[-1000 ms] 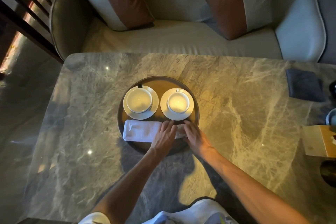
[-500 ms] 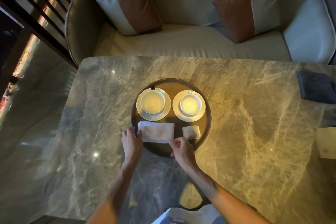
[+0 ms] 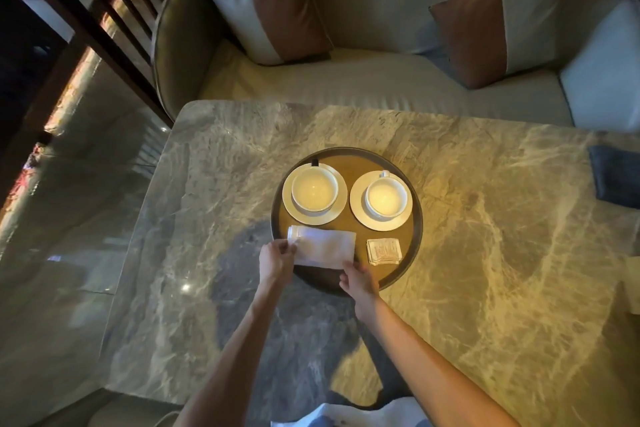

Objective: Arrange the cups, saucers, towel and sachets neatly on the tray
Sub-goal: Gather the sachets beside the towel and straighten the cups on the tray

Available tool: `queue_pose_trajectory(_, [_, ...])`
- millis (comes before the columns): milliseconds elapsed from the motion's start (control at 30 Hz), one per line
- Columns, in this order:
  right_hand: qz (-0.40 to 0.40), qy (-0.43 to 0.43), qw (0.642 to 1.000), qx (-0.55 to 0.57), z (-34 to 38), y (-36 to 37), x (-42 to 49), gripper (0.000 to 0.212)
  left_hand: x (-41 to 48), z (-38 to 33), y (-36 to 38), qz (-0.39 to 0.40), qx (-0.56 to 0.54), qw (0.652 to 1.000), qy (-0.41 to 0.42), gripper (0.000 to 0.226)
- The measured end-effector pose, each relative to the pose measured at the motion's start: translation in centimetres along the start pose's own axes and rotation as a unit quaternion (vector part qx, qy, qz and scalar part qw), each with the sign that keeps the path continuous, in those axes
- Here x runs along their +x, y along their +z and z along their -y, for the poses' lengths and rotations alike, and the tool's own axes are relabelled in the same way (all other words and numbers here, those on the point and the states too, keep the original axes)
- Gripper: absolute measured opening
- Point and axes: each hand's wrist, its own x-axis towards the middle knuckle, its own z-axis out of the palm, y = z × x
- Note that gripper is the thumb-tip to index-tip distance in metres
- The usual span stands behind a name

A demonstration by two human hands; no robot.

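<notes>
**Towel squared, sachets uncovered**

Marble table (image 3: 485, 218), round tray (image 3: 417, 218). My left hand (image 3: 277, 262) now pinches the towel (image 3: 323, 248) at its left end; right hand (image 3: 358, 282) grips its near-right corner. Sachets (image 3: 383, 251), uncovered since a second ago, lie beside it.

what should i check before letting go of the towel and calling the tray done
1. Towel on the round tray: not ok, it lies slightly tilted and its left end reaches over the rim.
2. Left hand grip on the towel's left end: ok, fingers pinch it.
3. Right hand at the towel's near right corner: ok, fingertips touch it.
4. Sachets: ok, stacked in one pile right of the towel, apart from it.
5. Left cup and right cup: ok, each upright and centred on its saucer.
6. Handles matching: cannot tell; the right cup's handle points away, the left one's is unclear.
</notes>
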Motion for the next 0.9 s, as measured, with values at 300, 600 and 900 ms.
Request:
queue_pose_trajectory(300, [0.048,-0.032,0.996,-0.062,1.1,-3.3,-1.3,0.026,0.5,-0.3,-0.4,-0.051,0.100,0.994,0.006,0.025])
queue_pose_trajectory(600, [-0.071,-0.411,0.817,-0.397,10.5,-6.7,2.9,0.095,4.9,-4.8,-0.3,0.016,0.041,0.970,0.238,0.099])
queue_pose_trajectory(900, [-0.021,-0.349,0.855,-0.384,10.8,-4.2,5.1,0.142,6.0,-4.5,1.4,0.029,0.077,0.949,0.304,0.138])
